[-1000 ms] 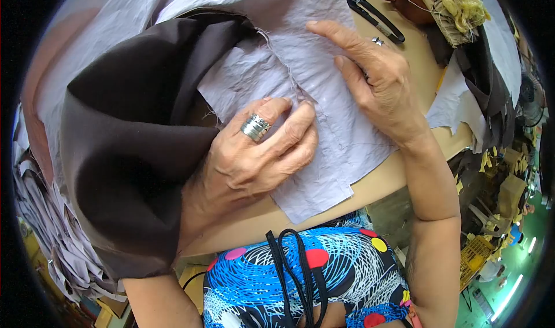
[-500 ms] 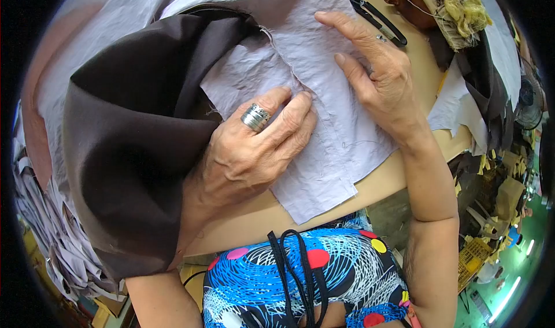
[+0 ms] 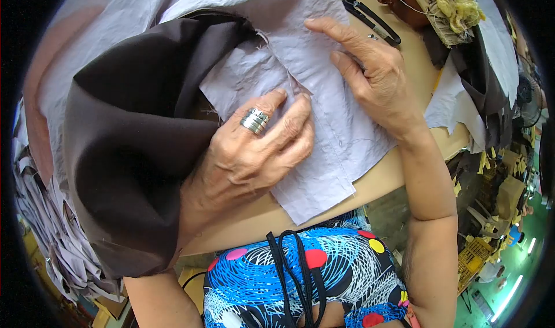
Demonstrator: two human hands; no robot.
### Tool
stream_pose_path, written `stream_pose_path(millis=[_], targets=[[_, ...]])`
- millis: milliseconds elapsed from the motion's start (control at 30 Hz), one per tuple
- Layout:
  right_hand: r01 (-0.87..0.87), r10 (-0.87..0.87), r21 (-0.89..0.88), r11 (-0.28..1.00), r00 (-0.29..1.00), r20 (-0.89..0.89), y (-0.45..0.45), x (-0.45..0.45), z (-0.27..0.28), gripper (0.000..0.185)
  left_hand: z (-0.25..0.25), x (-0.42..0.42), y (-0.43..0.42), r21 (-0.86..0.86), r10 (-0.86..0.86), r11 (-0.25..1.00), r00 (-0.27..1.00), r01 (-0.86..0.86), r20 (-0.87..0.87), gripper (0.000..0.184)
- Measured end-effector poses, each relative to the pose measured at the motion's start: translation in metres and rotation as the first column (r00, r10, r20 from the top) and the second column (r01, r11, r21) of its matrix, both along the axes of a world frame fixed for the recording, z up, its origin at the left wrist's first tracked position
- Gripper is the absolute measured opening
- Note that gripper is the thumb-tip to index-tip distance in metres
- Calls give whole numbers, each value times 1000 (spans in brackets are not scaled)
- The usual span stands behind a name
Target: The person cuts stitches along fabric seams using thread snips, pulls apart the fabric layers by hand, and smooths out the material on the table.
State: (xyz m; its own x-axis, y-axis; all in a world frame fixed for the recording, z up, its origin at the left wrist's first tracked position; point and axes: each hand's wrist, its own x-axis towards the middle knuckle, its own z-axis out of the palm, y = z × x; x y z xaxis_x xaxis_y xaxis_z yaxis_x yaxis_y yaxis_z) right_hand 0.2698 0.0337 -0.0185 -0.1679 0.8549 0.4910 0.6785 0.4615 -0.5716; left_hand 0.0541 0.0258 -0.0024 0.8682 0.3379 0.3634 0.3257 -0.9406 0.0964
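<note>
My left hand [image 3: 248, 148], with wide silver rings, lies over the light grey fabric [image 3: 324, 125]. Its fingers are bent, with the tips gathered on the cloth beside a raised, frayed seam [image 3: 283, 65]. Part of the fingertip contact is hidden. Dark brown fabric [image 3: 127, 120] is draped in a big fold over my left wrist and forearm. On the right side of the grey piece rests my right hand [image 3: 376, 79], its index finger stretched out and thumb apart, holding nothing.
Black-handled thread snips [image 3: 373, 21] lie beyond my right hand. A reddish-brown object [image 3: 404, 4] and a board with yellow threads [image 3: 454, 10] stand at the upper right, above fabric scraps [image 3: 457, 102]. Stacked grey cloth [image 3: 58, 229] hangs at the left; a yellow crate [image 3: 474, 258] sits lower right.
My left fingertips have shifted slightly down and left along the seam, whose raised edge shows more. My right hand has moved slightly left, still open.
</note>
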Motion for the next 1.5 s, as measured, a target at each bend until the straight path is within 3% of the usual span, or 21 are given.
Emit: stream_pose_path(millis=[100, 200, 367, 433, 567, 767, 933, 1067, 1233, 1367, 1500], targets=[[-30, 65, -289, 957, 992, 109, -8, 5, 17, 45, 5, 4, -16, 3, -13, 1000, 999, 13, -44, 30], [-100, 113, -262, 960, 993, 36, -11, 12, 13, 49, 2, 5, -25, -65, -10, 998, 999, 13, 47, 31], [-80, 80, 4, 997, 996, -28, -7, 6, 3, 55, -10, -4, -7, -59, -40, 997, 992, 47, 117, 29], [-72, 73, 33, 997, 996, -40, -6, 5, 0, 57, -10, -4, -7, -57, -34, 998, 993, 41, 111, 28], [-80, 74, -84, 993, 994, -78, -8, 9, 0, 56, -11, -3, -9, -10, -42, 999, 996, 43, 76, 24], [-84, 80, -44, 995, 993, -87, -5, 9, -2, 52, -11, -1, -8, 38, -40, 999, 998, 38, 44, 19], [-76, 51, -313, 947, 995, -87, -10, 13, 12, 46, -9, 2, -11, 2, -2, 1000, 999, 2, 33, 29], [-43, 34, -276, 960, 999, -38, -9, 10, 15, 48, -9, 3, -10, -17, 10, 1000, 999, -10, 39, 29], [-76, 73, -96, 992, 997, -38, -5, 8, 2, 57, -8, 4, -9, -7, 7, 1000, 999, -7, 40, 28], [-80, 68, -256, 963, 996, -55, -8, 12, 11, 52, -9, 5, -10, 9, 30, 999, 999, -31, 41, 27], [-81, 75, -276, 958, 997, -32, -8, 12, 13, 50, -14, 5, -10, 44, 26, 999, 998, -28, 52, 21]])
